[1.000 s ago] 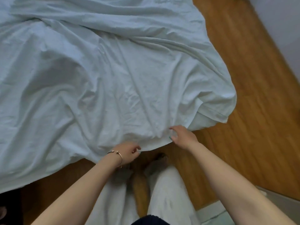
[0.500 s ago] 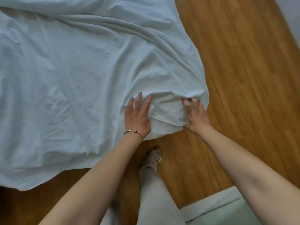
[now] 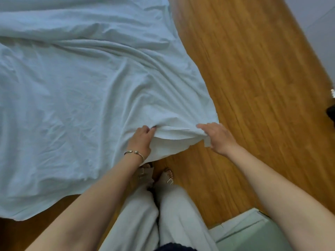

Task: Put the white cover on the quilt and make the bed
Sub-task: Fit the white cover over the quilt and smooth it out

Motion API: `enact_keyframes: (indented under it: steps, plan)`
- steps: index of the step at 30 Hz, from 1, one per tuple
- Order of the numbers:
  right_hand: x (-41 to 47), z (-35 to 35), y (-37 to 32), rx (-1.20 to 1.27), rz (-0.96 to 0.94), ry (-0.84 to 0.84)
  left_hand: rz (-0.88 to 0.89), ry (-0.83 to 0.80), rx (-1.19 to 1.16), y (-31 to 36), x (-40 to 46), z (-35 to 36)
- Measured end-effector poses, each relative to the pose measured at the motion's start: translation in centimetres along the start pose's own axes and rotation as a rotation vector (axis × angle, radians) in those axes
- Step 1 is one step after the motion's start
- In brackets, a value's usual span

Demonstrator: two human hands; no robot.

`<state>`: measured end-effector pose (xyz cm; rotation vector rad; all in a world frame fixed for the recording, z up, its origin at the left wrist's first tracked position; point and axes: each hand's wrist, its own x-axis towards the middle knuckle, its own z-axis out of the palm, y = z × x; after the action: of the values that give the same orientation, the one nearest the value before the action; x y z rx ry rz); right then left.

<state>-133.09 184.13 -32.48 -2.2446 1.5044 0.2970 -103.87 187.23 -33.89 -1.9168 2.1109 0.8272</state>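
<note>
cover [image 3: 76, 98] on floor [image 3: 253, 78] (left side)

— What's under your feet there?

— A wooden plank floor [image 3: 253, 87], warm orange-brown, its boards running diagonally across your view.

— And up in the far right corner?

— A pale grey wall [image 3: 315, 20] meets the floor there. A dark object [image 3: 330, 113] sits at your right edge; what it is, you can't tell.

— Lower right?

— A pale green surface with a white border [image 3: 253, 230].
</note>
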Motion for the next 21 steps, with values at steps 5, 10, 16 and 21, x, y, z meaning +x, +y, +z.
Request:
enact_keyframes:
  steps: [5,10,16,21]
  plan:
    - [-3.4,-4.8,3.4,-0.585,-0.171,-0.144,0.127,-0.377,-0.176,4.4,-1.6,1.5]
    - [-4.8,-3.3,6.4,-0.697,-0.185,-0.357,0.199,-0.553,-0.170,9.4,-2.3,3.5]
    - [-0.1,-2.0,10.8,-0.300,0.038,-0.785,-0.175,-0.602,-0.251,14.5,1.0,4.9]
    - [2.3,-3.9,13.5,-0.210,-0.052,-0.822,-0.309,-0.465,-0.388,20.4,3.5,3.7]
